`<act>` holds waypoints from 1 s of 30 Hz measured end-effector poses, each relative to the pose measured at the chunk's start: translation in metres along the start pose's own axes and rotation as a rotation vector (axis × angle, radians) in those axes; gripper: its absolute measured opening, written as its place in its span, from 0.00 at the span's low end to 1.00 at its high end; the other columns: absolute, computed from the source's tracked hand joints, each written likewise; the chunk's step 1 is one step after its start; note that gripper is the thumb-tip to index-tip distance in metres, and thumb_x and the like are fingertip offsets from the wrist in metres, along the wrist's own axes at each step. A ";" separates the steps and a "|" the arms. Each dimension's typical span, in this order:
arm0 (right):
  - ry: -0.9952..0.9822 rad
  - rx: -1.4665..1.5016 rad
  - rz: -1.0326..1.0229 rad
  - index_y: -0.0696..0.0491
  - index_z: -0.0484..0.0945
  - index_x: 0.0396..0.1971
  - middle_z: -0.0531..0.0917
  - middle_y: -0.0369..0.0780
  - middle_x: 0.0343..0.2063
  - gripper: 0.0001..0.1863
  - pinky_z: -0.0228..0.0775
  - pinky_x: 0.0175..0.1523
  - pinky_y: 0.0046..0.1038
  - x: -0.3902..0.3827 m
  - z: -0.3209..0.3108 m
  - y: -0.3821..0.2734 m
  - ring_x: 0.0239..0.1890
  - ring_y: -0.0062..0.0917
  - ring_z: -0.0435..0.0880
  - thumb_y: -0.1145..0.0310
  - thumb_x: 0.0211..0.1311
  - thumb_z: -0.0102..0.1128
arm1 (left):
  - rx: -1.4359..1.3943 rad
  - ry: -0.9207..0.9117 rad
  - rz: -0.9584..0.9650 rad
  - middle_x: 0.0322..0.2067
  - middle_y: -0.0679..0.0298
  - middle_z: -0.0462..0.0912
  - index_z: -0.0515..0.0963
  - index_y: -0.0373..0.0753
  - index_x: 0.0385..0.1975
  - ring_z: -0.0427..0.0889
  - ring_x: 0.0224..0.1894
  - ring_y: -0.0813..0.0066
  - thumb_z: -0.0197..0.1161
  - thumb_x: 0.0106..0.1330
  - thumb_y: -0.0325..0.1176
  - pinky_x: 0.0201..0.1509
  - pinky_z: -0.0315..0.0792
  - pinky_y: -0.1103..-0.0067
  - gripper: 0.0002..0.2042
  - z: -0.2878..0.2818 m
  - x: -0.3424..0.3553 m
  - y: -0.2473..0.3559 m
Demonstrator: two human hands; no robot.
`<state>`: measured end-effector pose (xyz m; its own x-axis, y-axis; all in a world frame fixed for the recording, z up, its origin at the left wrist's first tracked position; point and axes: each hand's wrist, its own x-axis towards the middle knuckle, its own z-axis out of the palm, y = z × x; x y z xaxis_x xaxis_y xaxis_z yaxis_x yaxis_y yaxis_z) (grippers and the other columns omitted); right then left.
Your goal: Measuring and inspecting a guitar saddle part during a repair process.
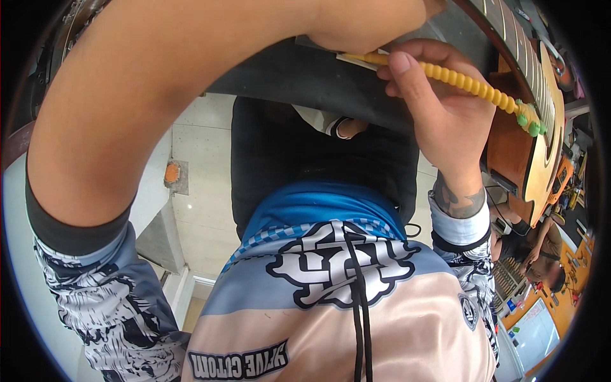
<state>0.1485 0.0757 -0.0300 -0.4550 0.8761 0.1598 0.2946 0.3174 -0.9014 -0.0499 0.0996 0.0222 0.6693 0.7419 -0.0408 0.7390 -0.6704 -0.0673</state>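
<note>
My right hand point(445, 108) grips a yellow ribbed pen point(471, 84) topped with a yellow and green figure, its tip angled left toward a pale flat piece point(359, 62) on the black worktop point(273, 73). My left hand point(375, 22) is at the top edge, bent over the worktop just beside the pen's tip; its fingers are mostly hidden, so what it holds cannot be made out. At the right, behind my right hand, lies a wooden guitar point(519, 162), its fretboard and strings running up past the pen's topper.
A co-worker point(541, 251) sits at the lower right by an orange bench point(566, 305) cluttered with several tools. My legs point(267, 146) are below the worktop's edge, above a tiled floor point(197, 159). A pale wall or panel point(19, 242) stands at the far left.
</note>
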 end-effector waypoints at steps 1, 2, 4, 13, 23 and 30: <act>0.001 0.001 0.000 0.66 0.81 0.44 0.86 0.43 0.36 0.11 0.82 0.39 0.20 0.000 0.000 0.000 0.37 0.23 0.89 0.73 0.69 0.65 | -0.008 -0.035 0.041 0.66 0.41 0.70 0.61 0.28 0.69 0.72 0.68 0.50 0.61 0.68 0.34 0.71 0.67 0.64 0.32 -0.004 -0.002 0.000; 0.007 0.012 0.022 0.66 0.81 0.44 0.87 0.43 0.36 0.11 0.82 0.39 0.19 0.000 0.000 -0.001 0.37 0.23 0.89 0.73 0.69 0.65 | -0.007 -0.035 0.042 0.66 0.41 0.70 0.61 0.28 0.69 0.72 0.68 0.50 0.61 0.68 0.34 0.71 0.67 0.64 0.32 -0.006 -0.002 0.002; 0.013 0.022 0.045 0.66 0.81 0.44 0.87 0.43 0.35 0.11 0.82 0.39 0.19 0.000 -0.001 -0.003 0.36 0.23 0.89 0.73 0.69 0.65 | -0.012 -0.034 -0.019 0.66 0.40 0.69 0.60 0.27 0.69 0.71 0.68 0.49 0.61 0.68 0.35 0.71 0.67 0.63 0.32 -0.008 -0.002 0.005; 0.077 0.049 0.140 0.63 0.85 0.39 0.88 0.38 0.28 0.12 0.77 0.37 0.15 -0.005 -0.009 -0.006 0.31 0.15 0.86 0.68 0.65 0.71 | 0.053 -0.140 -0.131 0.68 0.40 0.66 0.59 0.30 0.70 0.68 0.71 0.50 0.62 0.68 0.33 0.74 0.64 0.62 0.33 -0.006 0.007 0.010; 0.080 0.036 0.152 0.63 0.84 0.40 0.88 0.39 0.29 0.13 0.77 0.37 0.15 -0.010 -0.022 -0.007 0.32 0.15 0.86 0.68 0.65 0.71 | -0.098 -0.018 -0.063 0.69 0.43 0.67 0.60 0.34 0.70 0.69 0.70 0.51 0.63 0.68 0.32 0.73 0.65 0.62 0.32 -0.008 0.001 0.007; 0.118 0.016 0.179 0.64 0.83 0.41 0.88 0.39 0.29 0.14 0.78 0.38 0.16 -0.017 -0.031 -0.002 0.32 0.16 0.86 0.67 0.66 0.71 | -0.144 -0.217 -0.079 0.67 0.45 0.70 0.63 0.35 0.69 0.73 0.68 0.52 0.64 0.68 0.31 0.71 0.68 0.63 0.30 -0.026 0.002 0.011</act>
<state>0.1816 0.0713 -0.0183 -0.2949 0.9546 0.0416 0.3481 0.1479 -0.9257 -0.0378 0.0933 0.0474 0.5886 0.7671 -0.2551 0.8018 -0.5944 0.0626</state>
